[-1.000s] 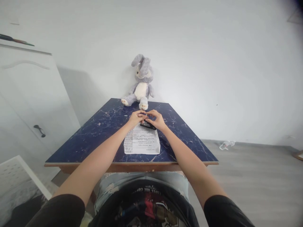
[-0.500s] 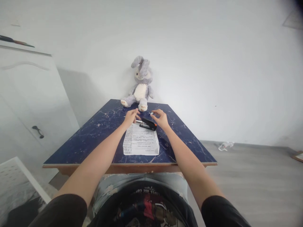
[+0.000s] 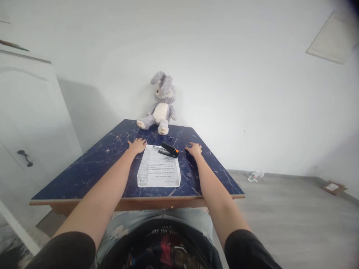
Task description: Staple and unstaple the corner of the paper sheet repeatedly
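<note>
My left hand [image 3: 137,145] lies on the blue marbled table [image 3: 92,168] with its fingers spread, just left of the top of the printed paper [image 3: 159,172]. On the other side my right hand [image 3: 194,149] rests on the tabletop with its fingers apart, a little right of the stapler. The black stapler [image 3: 169,150] with an orange spot sits across the top part of the paper, its upper arm raised from the base. Neither hand touches the stapler or seems to hold anything.
A grey plush rabbit [image 3: 162,106] sits at the table's back edge against the wall. A white cabinet [image 3: 30,112] stands on the left. A crumpled clear plastic item [image 3: 255,175] and a brown box [image 3: 334,187] are on the floor at right.
Both hands have moved apart from above the stapler and down onto the table. The small white thing pinched in my right hand is no longer visible there. The view has shifted slightly right.
</note>
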A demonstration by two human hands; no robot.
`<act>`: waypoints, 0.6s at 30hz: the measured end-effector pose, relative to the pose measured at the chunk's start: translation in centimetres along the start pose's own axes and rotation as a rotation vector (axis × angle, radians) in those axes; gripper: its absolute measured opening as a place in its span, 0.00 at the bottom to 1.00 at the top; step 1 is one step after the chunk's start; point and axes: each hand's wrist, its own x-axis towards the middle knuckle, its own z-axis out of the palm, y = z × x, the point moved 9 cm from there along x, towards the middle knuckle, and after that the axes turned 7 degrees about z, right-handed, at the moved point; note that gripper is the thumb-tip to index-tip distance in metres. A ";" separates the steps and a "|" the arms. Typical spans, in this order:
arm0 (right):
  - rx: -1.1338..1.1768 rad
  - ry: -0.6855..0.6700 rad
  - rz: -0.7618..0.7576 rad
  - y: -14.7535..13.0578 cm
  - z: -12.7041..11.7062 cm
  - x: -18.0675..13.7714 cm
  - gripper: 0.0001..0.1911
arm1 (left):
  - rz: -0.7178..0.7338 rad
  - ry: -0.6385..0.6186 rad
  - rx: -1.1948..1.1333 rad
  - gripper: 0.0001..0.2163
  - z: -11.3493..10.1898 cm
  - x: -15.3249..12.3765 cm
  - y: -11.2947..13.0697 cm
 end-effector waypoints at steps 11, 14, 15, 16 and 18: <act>0.001 -0.109 -0.276 -3.5 1.1 -1.7 0.12 | 0.027 0.193 0.169 0.17 -2.2 -0.6 0.6; 0.011 -0.064 -0.292 -4.3 0.1 -2.1 0.15 | 0.029 0.218 0.147 0.18 -2.3 -0.7 0.8; 0.022 -0.042 -0.302 -4.9 -0.4 -2.3 0.16 | 0.039 0.233 0.125 0.18 -2.4 -0.7 0.9; 0.051 -0.022 -0.325 -5.7 -1.0 -2.8 0.16 | 0.053 0.250 0.097 0.17 -2.5 -0.6 1.1; 0.175 -0.022 -0.430 -8.2 -1.9 -4.2 0.17 | 0.083 0.288 0.038 0.15 -2.7 -0.5 1.5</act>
